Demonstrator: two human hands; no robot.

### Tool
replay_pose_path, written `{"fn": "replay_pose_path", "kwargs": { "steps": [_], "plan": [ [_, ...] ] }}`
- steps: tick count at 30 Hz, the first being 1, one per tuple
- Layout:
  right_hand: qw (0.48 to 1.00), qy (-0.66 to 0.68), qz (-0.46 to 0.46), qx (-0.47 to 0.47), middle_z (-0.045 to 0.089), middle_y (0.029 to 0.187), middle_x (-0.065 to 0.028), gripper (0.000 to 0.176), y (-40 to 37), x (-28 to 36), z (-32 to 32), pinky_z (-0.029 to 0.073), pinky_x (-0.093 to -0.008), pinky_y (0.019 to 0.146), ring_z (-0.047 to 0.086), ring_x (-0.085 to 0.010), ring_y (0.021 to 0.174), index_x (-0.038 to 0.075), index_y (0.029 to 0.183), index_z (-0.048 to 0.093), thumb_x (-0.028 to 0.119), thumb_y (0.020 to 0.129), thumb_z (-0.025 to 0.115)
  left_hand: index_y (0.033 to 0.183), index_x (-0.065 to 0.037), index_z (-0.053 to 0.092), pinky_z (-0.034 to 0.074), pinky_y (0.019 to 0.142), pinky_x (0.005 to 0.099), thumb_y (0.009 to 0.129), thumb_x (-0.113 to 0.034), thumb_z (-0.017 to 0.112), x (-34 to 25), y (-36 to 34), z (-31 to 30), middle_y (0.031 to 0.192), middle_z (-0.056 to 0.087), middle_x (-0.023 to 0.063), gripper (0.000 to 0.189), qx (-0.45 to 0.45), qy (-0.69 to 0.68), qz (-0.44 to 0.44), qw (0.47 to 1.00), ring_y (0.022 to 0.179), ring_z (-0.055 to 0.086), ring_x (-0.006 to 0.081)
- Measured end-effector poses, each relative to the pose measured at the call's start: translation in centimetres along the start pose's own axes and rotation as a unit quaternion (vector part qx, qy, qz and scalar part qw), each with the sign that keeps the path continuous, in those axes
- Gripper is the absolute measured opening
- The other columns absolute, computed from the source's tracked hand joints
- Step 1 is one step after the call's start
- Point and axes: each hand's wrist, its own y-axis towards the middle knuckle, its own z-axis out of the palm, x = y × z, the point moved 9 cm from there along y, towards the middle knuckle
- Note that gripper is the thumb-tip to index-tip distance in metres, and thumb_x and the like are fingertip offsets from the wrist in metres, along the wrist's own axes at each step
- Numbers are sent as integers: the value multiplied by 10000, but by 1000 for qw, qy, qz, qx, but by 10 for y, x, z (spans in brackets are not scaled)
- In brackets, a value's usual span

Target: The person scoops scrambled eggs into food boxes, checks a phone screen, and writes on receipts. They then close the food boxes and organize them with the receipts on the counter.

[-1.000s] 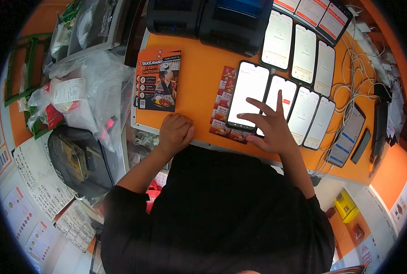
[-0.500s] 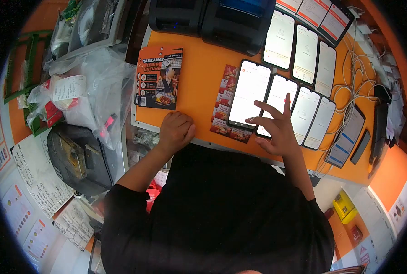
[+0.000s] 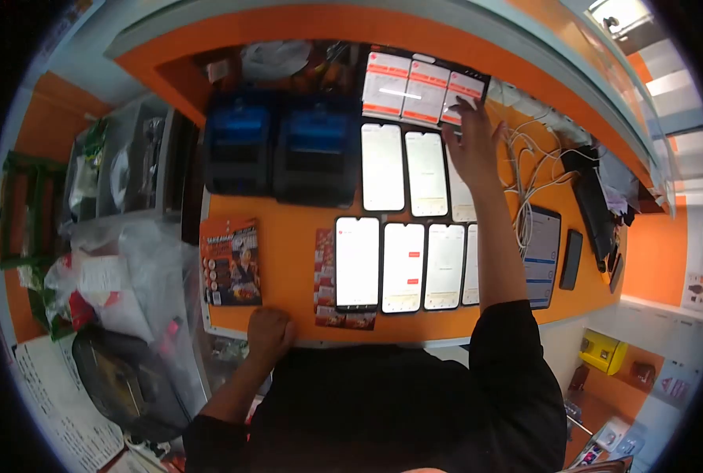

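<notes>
My right hand reaches over the orange table to the right end of a tablet showing white and orange panels. Its fingers are spread, with nothing held; whether a fingertip touches the screen I cannot tell. Under that forearm lie two rows of lit phones, among them a phone at the front left and a phone at the back left. My left hand rests curled at the table's front edge, just below the takeaway leaflets. What it holds, if anything, is hidden.
Two black printers stand behind the leaflets. Tangled white cables, a larger tablet and a dark phone lie to the right. A shelf edge overhangs the back. Plastic bags are at the left.
My right hand has moved from the front row of phones to the tablet at the back. The view has shifted, showing the overhead shelf. Red marks now show on one front phone.
</notes>
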Motion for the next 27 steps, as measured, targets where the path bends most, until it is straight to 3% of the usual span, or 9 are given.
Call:
{"fn": "replay_pose_path", "kwargs": {
  "steps": [1, 5, 8, 12, 18, 20, 24, 27],
  "plan": [
    [1000, 15, 4, 23, 486, 1375, -63, 360, 3, -3, 7, 84, -725, 1058, 338, -290, 1385, 129, 1234, 481, 258, 918, 594, 782, -51, 602, 442, 736, 433, 745, -77, 652, 2, -2, 3, 813, 610, 92, 67, 14, 7, -1, 1000, 790, 583, 289],
    [995, 36, -32, 85, 510, 1335, -88, 406, 0, 8, 32, 188, -635, 1077, 354, -325, 1356, 79, 1237, 451, 222, 901, 628, 785, -49, 608, 447, 755, 433, 729, -81, 659, 11, -6, 12, 820, 617, 90, 83, 56, 18, -14, 998, 792, 587, 286],
    [991, 32, -15, 127, 517, 1296, -76, 319, -2, 9, 43, 160, -658, 1092, 314, -319, 1375, 97, 1142, 457, 242, 910, 621, 777, -51, 603, 448, 745, 435, 721, -74, 658, 13, -4, 18, 811, 616, 87, 81, 100, 61, -26, 993, 776, 588, 287],
    [992, 14, -7, 128, 483, 1337, -74, 336, 5, 9, 45, 117, -689, 1099, 300, -325, 1383, 93, 1161, 447, 257, 917, 610, 762, -54, 598, 452, 719, 433, 717, -67, 659, 10, -2, 10, 795, 612, 85, 77, 33, 29, 3, 999, 754, 588, 287],
    [991, -1, -3, 132, 418, 1421, -96, 351, 17, 8, 52, 84, -716, 1090, 271, -353, 1396, 84, 1164, 440, 282, 923, 601, 754, -69, 599, 450, 678, 425, 715, -69, 676, 25, -16, 22, 792, 618, 73, 86, 72, 17, -9, 997, 736, 586, 276],
    [994, 26, -4, 108, 417, 1426, -125, 272, 19, 10, 53, 81, -705, 1091, 269, -366, 1402, 67, 1039, 548, 273, 880, 626, 760, -80, 608, 446, 673, 419, 711, -72, 684, 38, -32, 42, 794, 623, 62, 90, 143, 40, -19, 989, 736, 588, 267],
    [995, 9, 0, 96, 403, 1440, -119, 275, 23, 10, 54, 88, -704, 1092, 269, -356, 1404, 69, 1035, 549, 276, 874, 633, 763, -91, 617, 442, 666, 414, 709, -79, 688, 37, -29, 38, 794, 626, 53, 90, 135, 29, -26, 990, 738, 591, 262],
    [996, -17, -19, 81, 394, 1441, -127, 330, 23, 3, 53, 65, -716, 1091, 245, -375, 1407, 83, 1146, 433, 283, 934, 586, 763, -96, 619, 438, 668, 412, 710, -84, 687, 36, -29, 38, 798, 631, 47, 87, 136, 20, -26, 990, 746, 593, 260]
  ]
}}
